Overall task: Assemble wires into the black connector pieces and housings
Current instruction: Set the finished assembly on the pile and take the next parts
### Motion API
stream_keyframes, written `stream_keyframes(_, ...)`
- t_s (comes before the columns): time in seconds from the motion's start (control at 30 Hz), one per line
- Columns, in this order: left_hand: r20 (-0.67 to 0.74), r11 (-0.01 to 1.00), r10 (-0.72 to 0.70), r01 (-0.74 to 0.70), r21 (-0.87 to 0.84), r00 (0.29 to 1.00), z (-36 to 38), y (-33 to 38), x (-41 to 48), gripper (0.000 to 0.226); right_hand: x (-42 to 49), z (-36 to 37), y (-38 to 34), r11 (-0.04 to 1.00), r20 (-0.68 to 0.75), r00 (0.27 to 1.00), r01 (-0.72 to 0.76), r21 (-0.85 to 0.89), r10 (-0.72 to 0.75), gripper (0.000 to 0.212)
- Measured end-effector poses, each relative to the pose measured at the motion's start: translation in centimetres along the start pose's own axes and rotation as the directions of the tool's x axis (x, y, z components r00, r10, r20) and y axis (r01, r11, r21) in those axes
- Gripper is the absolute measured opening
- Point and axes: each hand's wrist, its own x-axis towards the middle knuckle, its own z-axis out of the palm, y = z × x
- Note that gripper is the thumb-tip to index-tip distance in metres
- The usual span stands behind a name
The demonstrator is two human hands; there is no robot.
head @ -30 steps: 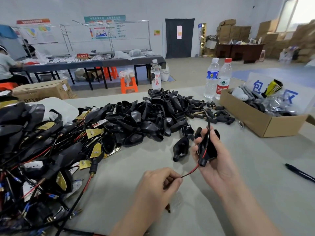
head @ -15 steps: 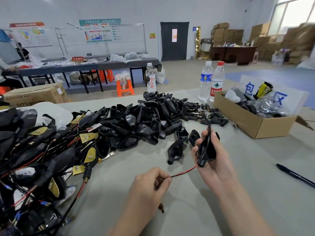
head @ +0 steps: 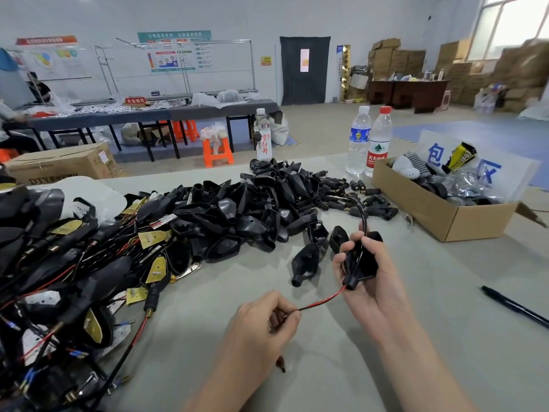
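**Steadily, the red wire comes through the housing neck**

The right hand point(head: 377, 286) is wrapped around a black, teardrop-shaped plastic housing point(head: 361, 263), held above the grey table point(head: 326, 367) with its narrow round neck pointing down and to the left. A thin red wire point(head: 322, 301) leaves that neck and runs to the left hand point(head: 261, 325), which pinches the wire's end between thumb and curled forefinger. Above the housing, a sheathed black cable point(head: 363, 215) arches up out of its wide end.

Compared with a second ago, more red wire shows between the neck and the left fingertips. The left hand has drawn away to the left while the right hand has kept its grip on the housing. By my reading, the wire is being pulled through the shell, so this piece is mid-threading and not yet seated.

The heap of empty black shells point(head: 237, 215) lies behind the hands, with one loose black shell point(head: 306, 263) just beside the held housing. The tangle of wired, brass-tabbed units point(head: 74, 278) sits at the left. Many shells remain unthreaded, which suggests the task as a whole is far from finished
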Motion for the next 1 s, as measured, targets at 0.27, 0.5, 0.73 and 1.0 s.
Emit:
stream_keyframes(0.27, 0.024, 0.999, -0.037, 0.037, -0.026, 0.999, -0.1, 0.3, -0.1, 0.022, -0.1, 0.2, -0.1, 0.998, -0.016, 1.000, 0.025, 0.049, -0.024, 0.019)
stream_keyframes(0.5, 0.047, 0.998, -0.034, 0.036, -0.044, 0.998, -0.2, 0.5, -0.1, 0.022, 0.2, -0.1, -0.5, 0.997, -0.025, 0.998, 0.063, 0.033, -0.062, 0.026)
stream_keyframes(0.73, 0.022, 0.999, -0.040, 0.041, -0.023, 0.999, -0.4, 0.7, -0.1, 0.021, 0.4, -0.6, -0.8, 0.995, -0.013, 0.996, 0.088, 0.043, -0.087, 0.030)
stream_keyframes(1.0, 0.039, 0.999, -0.001, -0.001, 0.054, 0.999, -0.6, 0.8, -0.3, 0.017, 0.8, -0.8, -1.3, 0.987, -0.036, 0.988, 0.151, 0.054, -0.149, 0.032)
